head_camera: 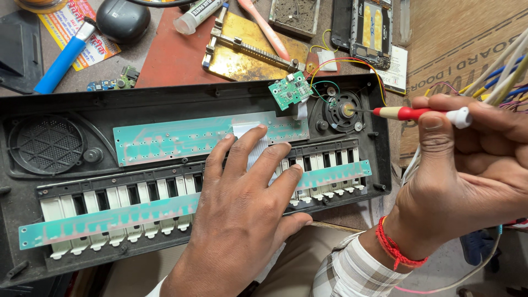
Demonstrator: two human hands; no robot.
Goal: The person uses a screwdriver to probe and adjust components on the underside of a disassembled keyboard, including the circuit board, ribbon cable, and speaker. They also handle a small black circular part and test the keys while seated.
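Note:
An opened black keyboard casing (165,102) lies upside down in front of me, with white keys (110,206) and two long pale green circuit strips (187,137). My left hand (242,214) lies flat on the middle of it, fingers over a white ribbon cable (245,131). My right hand (467,170) grips a red-and-white screwdriver (418,114), its tip touching the centre of the small round speaker (344,111) at the casing's right end. A small green circuit board (290,91) stands tilted beside that speaker, joined by coloured wires.
Behind the casing lie a brass board-holder jig (247,52), a blue-handled tool (63,58), a dark round case (122,19), a white tube (198,15) and an opened phone (371,30). A bundle of coloured wires (503,74) hangs at the right.

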